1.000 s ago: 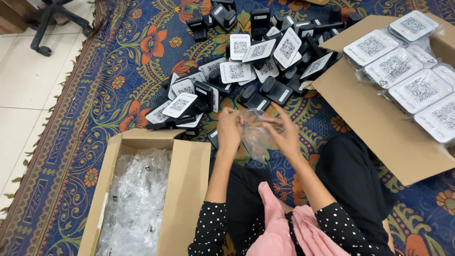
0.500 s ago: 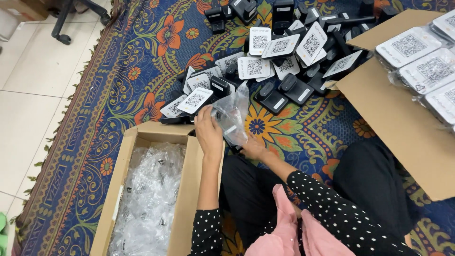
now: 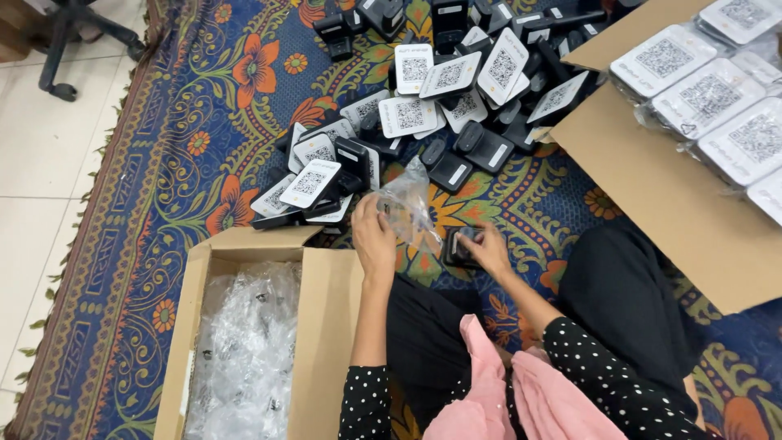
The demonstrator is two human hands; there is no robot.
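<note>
My left hand (image 3: 373, 236) holds a crumpled clear plastic bag (image 3: 410, 202) up above the patterned rug (image 3: 195, 147). My right hand (image 3: 487, 247) rests low on the rug, its fingers closed around a small black device (image 3: 459, 245). Just beyond both hands lies a heap of black devices with white square labels (image 3: 423, 106). Both forearms wear black sleeves with white dots.
An open cardboard box (image 3: 322, 326) of clear plastic bags (image 3: 244, 358) sits at my left. A second open cardboard box (image 3: 652, 187) at the right holds bagged white-labelled devices (image 3: 717, 90). A pink cloth (image 3: 521, 391) lies on my lap. Chair legs (image 3: 73, 41) stand on tiles at far left.
Both hands worked the bag together a second ago. Since then my left hand kept the bag and my right hand dropped to the rug and took a black device.
</note>
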